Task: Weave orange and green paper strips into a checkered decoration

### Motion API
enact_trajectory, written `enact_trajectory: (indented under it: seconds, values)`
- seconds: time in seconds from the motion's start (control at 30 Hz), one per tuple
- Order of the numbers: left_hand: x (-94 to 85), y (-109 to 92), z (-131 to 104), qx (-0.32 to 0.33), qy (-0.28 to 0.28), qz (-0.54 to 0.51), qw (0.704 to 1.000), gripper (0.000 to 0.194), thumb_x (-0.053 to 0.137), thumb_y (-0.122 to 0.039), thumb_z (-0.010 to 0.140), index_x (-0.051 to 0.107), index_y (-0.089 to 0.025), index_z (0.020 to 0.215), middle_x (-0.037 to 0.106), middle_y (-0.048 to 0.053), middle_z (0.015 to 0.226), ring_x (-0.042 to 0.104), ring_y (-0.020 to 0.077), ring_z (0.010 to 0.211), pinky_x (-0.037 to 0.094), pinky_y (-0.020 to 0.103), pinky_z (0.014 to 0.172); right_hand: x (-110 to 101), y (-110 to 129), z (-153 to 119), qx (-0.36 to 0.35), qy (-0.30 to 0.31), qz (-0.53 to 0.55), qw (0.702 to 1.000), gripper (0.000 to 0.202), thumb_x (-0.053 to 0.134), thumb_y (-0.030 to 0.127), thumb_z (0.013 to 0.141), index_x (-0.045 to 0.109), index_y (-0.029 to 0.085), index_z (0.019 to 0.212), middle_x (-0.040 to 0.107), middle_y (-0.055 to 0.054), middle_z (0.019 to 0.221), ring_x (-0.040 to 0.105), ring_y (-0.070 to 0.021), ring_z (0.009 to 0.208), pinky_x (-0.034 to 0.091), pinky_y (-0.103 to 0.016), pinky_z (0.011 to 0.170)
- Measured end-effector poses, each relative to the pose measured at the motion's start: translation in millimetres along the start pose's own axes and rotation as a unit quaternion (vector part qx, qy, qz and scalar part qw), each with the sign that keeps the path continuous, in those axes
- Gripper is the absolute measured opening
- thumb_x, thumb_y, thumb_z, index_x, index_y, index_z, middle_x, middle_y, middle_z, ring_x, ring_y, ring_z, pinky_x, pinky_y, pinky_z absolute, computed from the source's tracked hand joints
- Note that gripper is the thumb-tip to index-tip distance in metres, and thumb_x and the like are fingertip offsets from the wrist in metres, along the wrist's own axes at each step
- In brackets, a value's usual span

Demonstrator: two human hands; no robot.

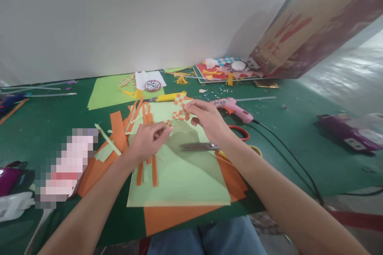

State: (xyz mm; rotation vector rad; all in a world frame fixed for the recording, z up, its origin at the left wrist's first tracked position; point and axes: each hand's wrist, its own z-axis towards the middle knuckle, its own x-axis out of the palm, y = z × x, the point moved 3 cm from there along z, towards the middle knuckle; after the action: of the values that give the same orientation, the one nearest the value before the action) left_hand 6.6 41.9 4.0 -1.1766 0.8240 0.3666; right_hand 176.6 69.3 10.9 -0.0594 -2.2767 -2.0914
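Note:
Over the pale green paper sheets (179,183), my right hand (206,117) is closed with its fingertips on an orange and pale green checkered woven piece (180,103). My left hand (150,138) is closed too, pinching the lower left end of the checkered weave (168,122). Orange and green paper strips (154,170) lie under and beside my left hand. Scissors (199,147) with red and yellow handles rest partly beneath my right wrist. Behind the hands lies a yellow cutter (170,97).
A pink glue gun (239,111) with a black cord lies at the right, near a purple object (347,133). A pixelated pink object (70,167) is at the left. Along the wall are a round badge (152,85), yellow tassels (181,80) and a large paper bag (287,36).

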Motion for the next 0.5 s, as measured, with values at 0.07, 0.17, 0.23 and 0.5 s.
enact_trajectory:
  seconds: [0.07,0.17,0.23,0.5]
  values:
    - [0.5,0,0,-0.002,-0.008,0.007,1.0,0.034,0.042,-0.039,0.088,0.047,-0.019,0.061,0.054,-0.004,0.052,0.044,0.0082,0.04,0.035,0.022,0.045,1,-2,0,0.008,0.015,-0.017,1.0,0.018,0.064,0.034,0.064,0.056,0.017,0.063,0.052,0.0,0.072,0.042,-0.0087,0.063,0.03,-0.022,0.048]
    - [-1.1,3,2,-0.022,-0.058,-0.027,0.998,0.026,0.045,-0.039,0.086,0.051,-0.019,0.07,0.056,-0.004,0.056,0.049,0.0091,0.044,0.038,0.022,0.047,6,-3,-1,0.021,0.057,-0.06,0.996,0.018,0.063,0.034,0.065,0.056,0.017,0.063,0.051,0.002,0.065,0.04,-0.0081,0.059,0.03,-0.023,0.049]
    - [-2.7,4,2,-0.039,-0.091,-0.063,0.993,0.024,0.048,-0.041,0.085,0.052,-0.02,0.075,0.059,-0.003,0.061,0.053,0.0098,0.047,0.041,0.022,0.049,10,-4,-3,0.028,0.086,-0.097,0.991,0.017,0.061,0.034,0.066,0.057,0.017,0.065,0.05,0.003,0.061,0.038,-0.0075,0.055,0.029,-0.023,0.049]
    - [-4.8,3,4,-0.029,-0.096,-0.065,0.993,0.033,0.051,-0.039,0.083,0.038,-0.02,0.06,0.055,-0.004,0.053,0.056,0.0118,0.053,0.039,0.023,0.051,18,-9,-5,-0.002,0.145,-0.13,0.981,0.02,0.062,0.037,0.067,0.059,0.018,0.067,0.053,0.004,0.062,0.037,-0.0073,0.054,0.028,-0.024,0.05]
